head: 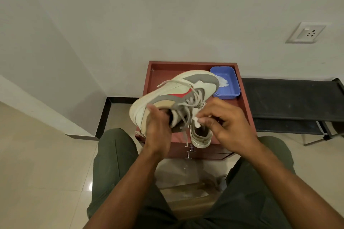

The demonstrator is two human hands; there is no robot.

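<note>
A white, grey and tan sneaker (178, 91) with a red patch is held tilted on its side above the reddish-brown cabinet top (160, 72). My left hand (158, 126) grips it at the heel and collar. My right hand (223, 119) pinches a small white wad (197, 120) against the tongue, close to the grey laces. A second sneaker (201, 135) lies on the cabinet under my right hand, partly hidden.
A blue plastic tub (230, 87) holding something white sits at the cabinet's back right corner. A black bench (290, 102) stands to the right. A metal drawer handle (190, 151) sticks out below. My knees frame the cabinet front; the wall is right behind.
</note>
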